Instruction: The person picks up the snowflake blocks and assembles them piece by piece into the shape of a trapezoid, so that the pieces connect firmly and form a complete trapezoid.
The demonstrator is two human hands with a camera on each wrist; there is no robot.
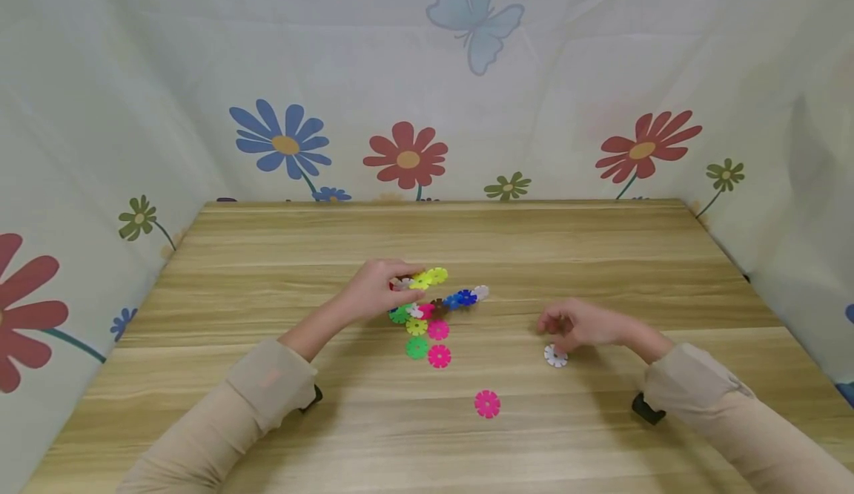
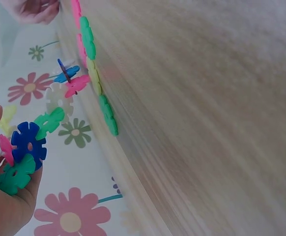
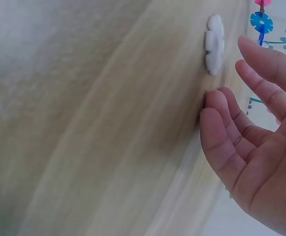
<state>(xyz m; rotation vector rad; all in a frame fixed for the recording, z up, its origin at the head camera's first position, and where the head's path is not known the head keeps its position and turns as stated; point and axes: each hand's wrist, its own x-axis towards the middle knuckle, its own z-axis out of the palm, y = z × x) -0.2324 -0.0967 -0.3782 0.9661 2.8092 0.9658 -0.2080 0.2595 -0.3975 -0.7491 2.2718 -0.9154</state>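
Interlocked notched discs are gripped by the left hand; the right hand curves loosely near a white disc.

Curtained-off workspace: flower-print cloth behind wood-grain table.

Pale, creased, cloth-like walls surround a wood-grain tabletop from nine o'clock through twelve to three. The tabletop fills six o'clock. Printed on the walls: a light-blue butterfly at twelve, a blue flower at ten, a red flower at two. Soft light.
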